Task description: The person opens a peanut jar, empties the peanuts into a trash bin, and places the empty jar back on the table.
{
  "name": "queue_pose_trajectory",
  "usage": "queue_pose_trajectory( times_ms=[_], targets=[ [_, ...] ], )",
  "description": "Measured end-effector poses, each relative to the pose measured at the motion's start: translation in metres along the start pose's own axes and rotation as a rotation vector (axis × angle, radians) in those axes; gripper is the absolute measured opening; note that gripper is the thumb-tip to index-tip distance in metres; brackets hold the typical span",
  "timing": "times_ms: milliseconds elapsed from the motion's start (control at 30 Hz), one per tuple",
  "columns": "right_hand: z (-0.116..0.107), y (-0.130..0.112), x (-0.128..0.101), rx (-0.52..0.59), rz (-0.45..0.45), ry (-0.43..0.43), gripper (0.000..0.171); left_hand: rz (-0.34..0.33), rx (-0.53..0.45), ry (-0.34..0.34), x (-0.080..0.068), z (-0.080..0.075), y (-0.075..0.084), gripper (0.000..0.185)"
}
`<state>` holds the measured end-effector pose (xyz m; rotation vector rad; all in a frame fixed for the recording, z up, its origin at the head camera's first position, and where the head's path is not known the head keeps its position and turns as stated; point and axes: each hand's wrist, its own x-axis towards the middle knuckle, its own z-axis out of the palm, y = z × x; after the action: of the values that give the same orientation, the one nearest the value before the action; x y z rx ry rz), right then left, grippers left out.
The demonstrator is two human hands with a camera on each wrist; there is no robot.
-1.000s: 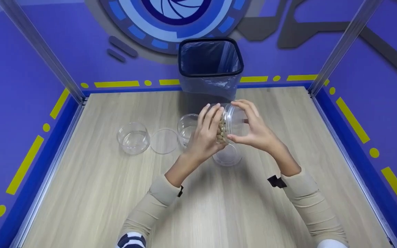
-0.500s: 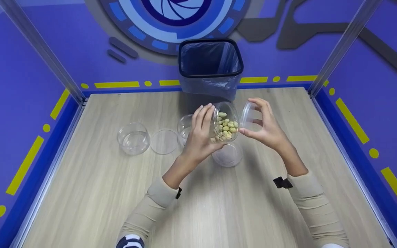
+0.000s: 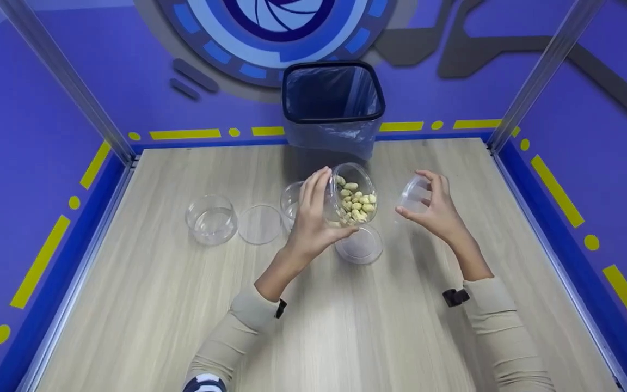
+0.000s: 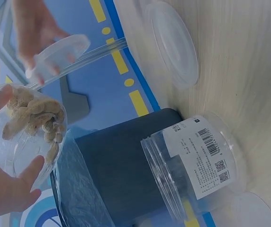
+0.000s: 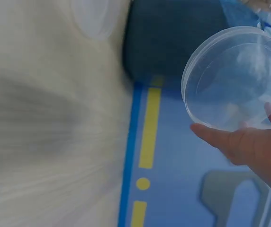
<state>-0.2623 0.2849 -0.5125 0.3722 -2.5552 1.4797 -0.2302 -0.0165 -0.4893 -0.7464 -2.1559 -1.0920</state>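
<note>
My left hand [image 3: 309, 226] grips a clear round plastic jar [image 3: 337, 190], tilted on its side above the table with its mouth turned to the right. Pale peanuts [image 3: 358, 207] in their shells lie inside it, seen close in the left wrist view as well. Off to the right, my right hand [image 3: 442, 216] holds a clear round lid [image 3: 412, 194] by its edge, apart from the jar. In the right wrist view this lid [image 5: 235, 78] sits between thumb and fingers. Below the held jar, another clear lid [image 3: 358, 246] lies on the table.
A second clear jar [image 4: 199, 161] with a white label stands partly hidden behind my left hand. Farther left are a flat lid [image 3: 259, 224] and another open clear jar [image 3: 211, 220]. A black-rimmed bin [image 3: 332, 136] with a plastic liner stands at the back wall.
The lid has come off the jar of peanuts and moved right in my right hand. The left hand has shifted slightly left, turning the jar's mouth so that the peanuts show.
</note>
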Motion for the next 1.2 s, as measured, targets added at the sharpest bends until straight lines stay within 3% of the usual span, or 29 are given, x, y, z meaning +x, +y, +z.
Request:
queue_pose_trajectory(
  times_ms=[133,333,500,800,1033,1200],
  targets=[
    [-0.003,0.026,-0.003,-0.072,0.046,0.008,0.097,-0.013,-0.024,0.003,-0.002,0.0,-0.003,0.123],
    [-0.008,0.066,-0.014,-0.096,0.125,0.034,0.1,-0.038,-0.022,-0.003,-0.006,-0.001,-0.004,0.123],
    [-0.009,0.086,-0.02,-0.131,0.151,0.065,0.101,-0.042,-0.037,0.014,-0.007,-0.003,-0.005,0.122],
    [-0.018,0.096,-0.02,-0.12,0.212,0.147,0.101,-0.043,-0.019,0.016,-0.009,-0.004,-0.007,0.123],
    [-0.03,0.1,-0.024,-0.195,0.248,0.141,0.11,-0.066,-0.016,0.031,-0.01,-0.007,-0.01,0.124],
    [-0.036,0.108,-0.032,-0.284,0.323,0.106,0.11,-0.064,-0.015,0.034,-0.01,-0.008,-0.011,0.124]
  ],
)
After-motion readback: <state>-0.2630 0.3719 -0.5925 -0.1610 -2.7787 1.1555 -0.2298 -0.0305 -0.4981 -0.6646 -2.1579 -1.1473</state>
